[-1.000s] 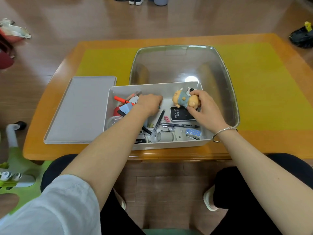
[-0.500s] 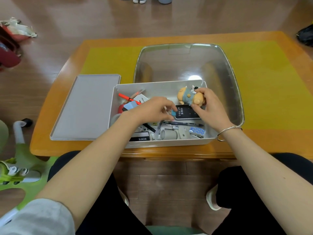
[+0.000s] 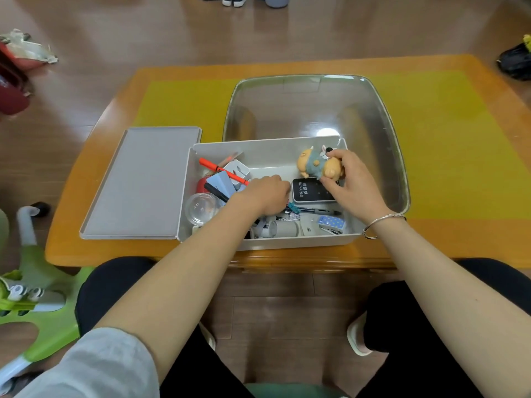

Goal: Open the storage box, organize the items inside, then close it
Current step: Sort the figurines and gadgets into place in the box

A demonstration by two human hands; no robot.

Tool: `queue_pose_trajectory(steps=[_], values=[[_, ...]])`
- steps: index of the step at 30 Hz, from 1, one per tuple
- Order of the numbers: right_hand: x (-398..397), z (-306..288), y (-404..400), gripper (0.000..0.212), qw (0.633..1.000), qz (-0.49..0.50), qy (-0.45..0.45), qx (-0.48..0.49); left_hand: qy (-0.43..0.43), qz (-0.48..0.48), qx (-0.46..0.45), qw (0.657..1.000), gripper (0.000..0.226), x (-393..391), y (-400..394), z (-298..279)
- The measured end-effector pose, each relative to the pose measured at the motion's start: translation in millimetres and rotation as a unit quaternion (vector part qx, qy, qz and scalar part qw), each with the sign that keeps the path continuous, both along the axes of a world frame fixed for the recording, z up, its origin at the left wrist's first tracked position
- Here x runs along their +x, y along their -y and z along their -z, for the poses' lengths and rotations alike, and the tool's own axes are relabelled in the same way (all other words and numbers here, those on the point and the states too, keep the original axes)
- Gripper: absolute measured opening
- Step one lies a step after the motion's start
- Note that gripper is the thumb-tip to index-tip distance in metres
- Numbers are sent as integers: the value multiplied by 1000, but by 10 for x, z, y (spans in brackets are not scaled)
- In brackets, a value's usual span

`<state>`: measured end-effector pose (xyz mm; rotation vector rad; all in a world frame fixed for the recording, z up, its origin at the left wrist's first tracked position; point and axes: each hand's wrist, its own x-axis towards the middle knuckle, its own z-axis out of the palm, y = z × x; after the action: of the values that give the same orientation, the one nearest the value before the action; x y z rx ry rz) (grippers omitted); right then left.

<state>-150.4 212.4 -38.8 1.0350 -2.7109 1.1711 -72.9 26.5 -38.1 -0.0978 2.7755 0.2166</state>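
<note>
The open storage box, a white rectangular plastic bin, sits at the near edge of the orange wooden table, which carries a yellow-green mat. Its flat grey lid lies just beside it at 9 o'clock, touching the box's left wall. At 12 o'clock from the box stands a larger clear plastic tub with rounded corners; the box's far end overlaps its rim.

Inside the box, the left side holds a jumble: an orange pen lying diagonally, a white angular plastic piece, a light blue card, a black marker, something red beneath them, and a clear round dome-shaped lid. Along the near wall lie a white cylindrical object, a black pen, and a small blue box with white dots. A glossy black Wi-Fi device with rounded corners lies flat right of centre.

The left hand reaches into the middle of the box, knuckles up and fingers curled downward among the items; what it grips, if anything, cannot be told. The right hand grasps a small soft pig figure in a teal outfit, pinched between thumb and fingers, at the far right of the box just above the Wi-Fi device. A silver bangle circles the right wrist.
</note>
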Motion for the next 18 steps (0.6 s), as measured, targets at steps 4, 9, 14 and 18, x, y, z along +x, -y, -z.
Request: queue_pose_trajectory(steps=[4,9,14,18], values=[[0,-2,7,44,1000,4,-1,6,3,20,9,1000,32,119,2,-53],[16,-16,3,44,1000,2,-8,25,-6,41,-3,999,32,241,39,-108],[30,-45,1,41,988,23,-123,95,-43,52,11,998,32,279,56,-104],[42,-83,39,38,977,13,-172,123,-130,28,-28,991,35,318,77,-71]])
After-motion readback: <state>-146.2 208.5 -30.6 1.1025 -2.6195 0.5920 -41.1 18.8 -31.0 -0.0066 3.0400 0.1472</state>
